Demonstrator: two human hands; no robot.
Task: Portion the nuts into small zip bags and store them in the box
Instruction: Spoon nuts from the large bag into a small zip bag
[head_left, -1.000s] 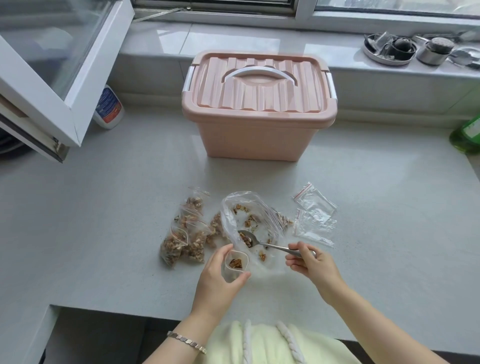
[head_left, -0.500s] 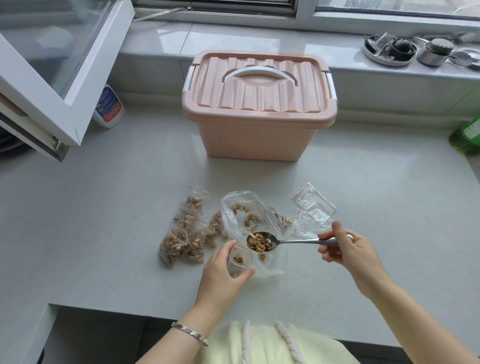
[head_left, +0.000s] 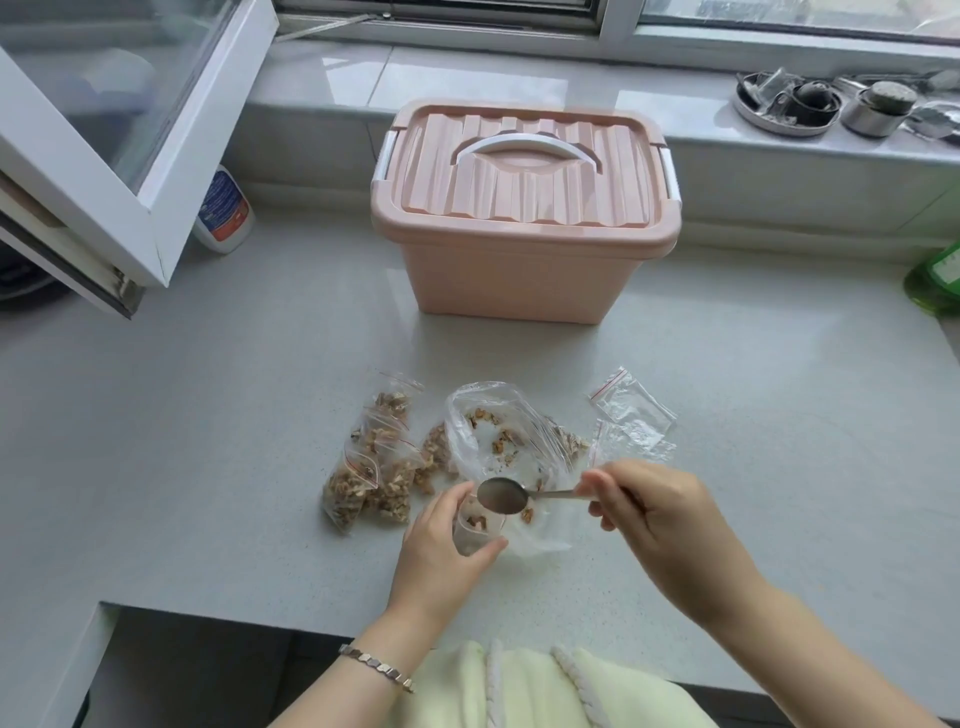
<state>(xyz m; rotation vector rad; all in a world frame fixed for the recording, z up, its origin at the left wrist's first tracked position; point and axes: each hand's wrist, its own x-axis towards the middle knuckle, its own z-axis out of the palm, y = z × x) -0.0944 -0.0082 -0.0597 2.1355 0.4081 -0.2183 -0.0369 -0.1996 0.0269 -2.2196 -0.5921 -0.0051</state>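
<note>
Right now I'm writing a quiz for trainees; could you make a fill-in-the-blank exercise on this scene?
The right hand holds a ____.
The left hand holds a small zip ____ under it.
The pink box is shut by its ____.
Missing: spoon; bag; lid.

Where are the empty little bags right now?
The empty bags lie on the counter, right of centre in the head view, just right of the big nut bag and just beyond the right hand.
</note>
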